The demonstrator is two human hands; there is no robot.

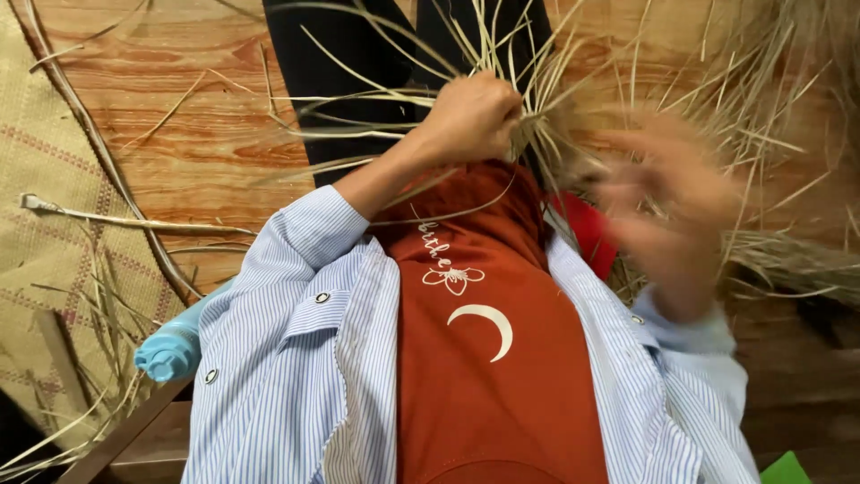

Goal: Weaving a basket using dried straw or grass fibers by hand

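My left hand (473, 116) is closed around a bunch of thin dry straw strands (528, 67), gripping them where they gather, above my lap. The loose ends fan upward and outward over my black trousers (340, 81). My right hand (672, 202) is blurred with motion to the right of the bunch, fingers spread, among more straw; I cannot tell whether it holds any strand. I wear a striped blue-white shirt (296, 376) over a rust-red top (484, 358).
A wooden floor (197, 134) lies under me. A woven mat (45, 206) covers the left side. A long split cane (125, 220) lies across it. A light blue bottle (170, 350) rests by my left hip. More straw (788, 251) is heaped at right.
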